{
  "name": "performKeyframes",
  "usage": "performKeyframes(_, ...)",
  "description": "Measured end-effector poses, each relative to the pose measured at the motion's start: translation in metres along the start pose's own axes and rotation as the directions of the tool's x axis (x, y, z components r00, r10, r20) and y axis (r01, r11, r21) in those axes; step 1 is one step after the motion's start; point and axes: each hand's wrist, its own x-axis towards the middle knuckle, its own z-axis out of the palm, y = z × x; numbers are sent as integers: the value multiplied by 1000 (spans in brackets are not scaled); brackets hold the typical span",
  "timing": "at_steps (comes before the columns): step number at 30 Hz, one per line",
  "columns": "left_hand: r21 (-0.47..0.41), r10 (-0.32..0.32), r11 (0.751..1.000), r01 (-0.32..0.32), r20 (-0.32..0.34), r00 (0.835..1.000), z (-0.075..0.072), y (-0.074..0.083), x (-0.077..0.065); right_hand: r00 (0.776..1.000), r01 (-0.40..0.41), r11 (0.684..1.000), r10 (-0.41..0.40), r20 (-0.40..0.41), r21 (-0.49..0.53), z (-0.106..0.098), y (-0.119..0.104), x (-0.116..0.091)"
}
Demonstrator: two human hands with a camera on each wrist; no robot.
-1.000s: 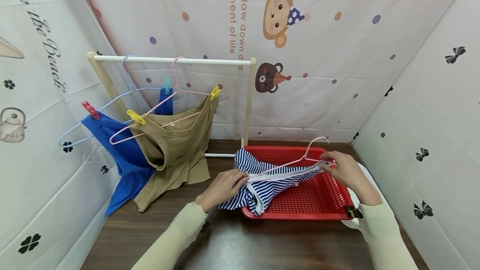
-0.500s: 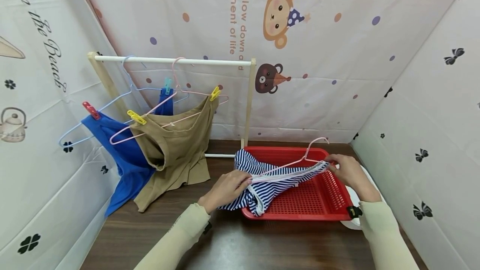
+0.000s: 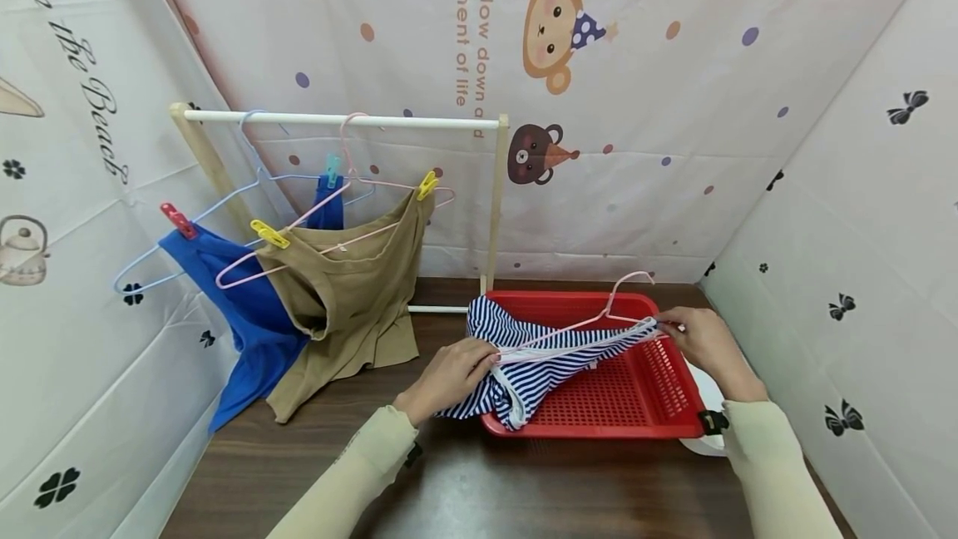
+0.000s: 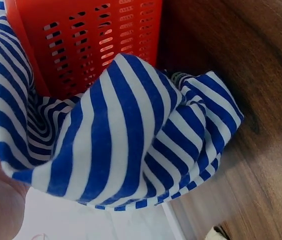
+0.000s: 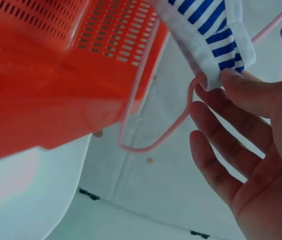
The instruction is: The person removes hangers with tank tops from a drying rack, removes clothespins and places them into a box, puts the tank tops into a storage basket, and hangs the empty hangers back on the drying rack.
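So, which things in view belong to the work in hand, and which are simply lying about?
Seems to belong:
striped garment, in the right hand
pink hanger with it
red basket
clothes rack, probably

Apparently aside:
khaki shorts, already hung
blue garment, likewise
printed wall cloth

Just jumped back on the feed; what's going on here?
The person's left-hand grip and right-hand grip hold a blue-and-white striped cloth garment by its white-trimmed edge, alongside a thin pink hanger. It lies partly over a red perforated plastic basket, not yet on the white-barred rack, where a tan cloth garment and a solid blue one hang.
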Motion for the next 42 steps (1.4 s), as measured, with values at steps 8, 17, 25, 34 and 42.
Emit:
performKeyframes(8, -23, -4, 1000, 4, -4, 1000, -2, 0, -1, 999, -41, 999, 41, -26, 28, 1, 9, -5)
performKeyframes(17, -27, 8, 1000, -9, -36, 999, -3, -4, -8, 996, -51, 998, 54, -74, 48, 8, 28, -8)
performKeyframes(25, -42, 7, 999, -9, -42, 999, -3, -7, -11, 994, -85, 995, 88, -63, 47, 11, 43, -14)
performKeyframes(34, -83, -28, 996, 27, -18, 999, -3, -9, -13, 986, -166, 985, 168, -26, 42, 17, 51, -16)
performKeyframes(42, -105, -23, 994, 21, -15, 1000, -2, -10, -15, 967, -240, 970, 235, 95, 42, 29, 58, -19)
